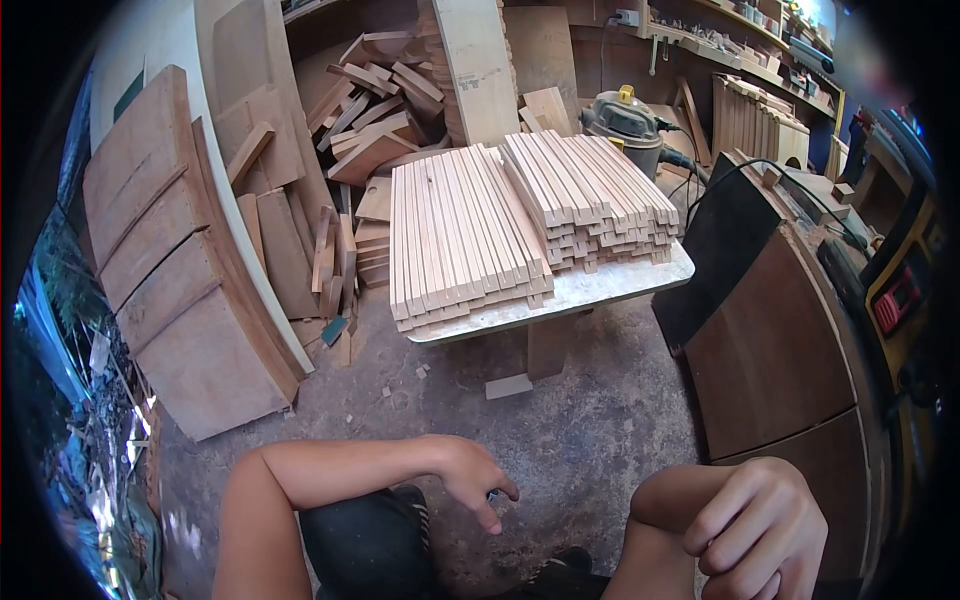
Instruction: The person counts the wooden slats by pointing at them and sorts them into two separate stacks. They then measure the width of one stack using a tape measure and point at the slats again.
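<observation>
Over the concrete floor at the lower middle hangs my left hand point(472, 482), its fingers loosely apart and nothing visible in it. My right hand point(765, 525) is raised at the lower right, near the dark brown panel, with its fingers curled in; whatever they may hold is hidden. Neither hand touches the wood. In front of me, two stacks of light wooden strips lie on a white-topped table point(600, 290): the left stack point(460, 230) is lower, the right stack point(595, 190) is higher and sits farther back.
Curved wooden panels point(180, 260) lean at the left. Offcuts point(385, 100) are heaped behind the table. A shop vacuum point(622, 120) stands behind the right stack. A large dark brown cabinet or panel point(775, 340) borders the right side. Small scraps lie on the floor point(400, 410).
</observation>
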Tool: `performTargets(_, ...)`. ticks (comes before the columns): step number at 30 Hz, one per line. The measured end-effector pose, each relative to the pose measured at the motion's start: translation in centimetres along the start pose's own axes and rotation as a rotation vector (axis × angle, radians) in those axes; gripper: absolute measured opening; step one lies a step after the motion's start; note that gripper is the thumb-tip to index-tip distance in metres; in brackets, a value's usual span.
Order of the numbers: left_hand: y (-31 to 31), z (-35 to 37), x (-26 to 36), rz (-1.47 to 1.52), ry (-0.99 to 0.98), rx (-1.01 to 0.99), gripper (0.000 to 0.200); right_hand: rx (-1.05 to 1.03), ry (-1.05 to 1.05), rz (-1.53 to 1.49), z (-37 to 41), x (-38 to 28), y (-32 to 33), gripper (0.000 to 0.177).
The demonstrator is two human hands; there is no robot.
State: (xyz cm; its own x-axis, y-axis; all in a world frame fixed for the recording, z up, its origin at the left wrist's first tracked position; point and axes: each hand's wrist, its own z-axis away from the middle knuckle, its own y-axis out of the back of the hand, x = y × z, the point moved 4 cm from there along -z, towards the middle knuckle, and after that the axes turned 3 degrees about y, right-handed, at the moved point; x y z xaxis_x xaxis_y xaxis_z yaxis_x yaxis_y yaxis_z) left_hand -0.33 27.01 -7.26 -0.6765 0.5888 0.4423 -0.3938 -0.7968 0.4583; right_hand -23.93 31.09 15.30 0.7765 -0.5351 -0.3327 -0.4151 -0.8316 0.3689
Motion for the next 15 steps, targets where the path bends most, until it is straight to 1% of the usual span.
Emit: performTargets(15, -0.1, -0.04, -0.03, 0.004, -0.004, 0.014, 0.091, -0.01, -0.01, 0.001, 0.1, 0.05, -0.04, 0.035)
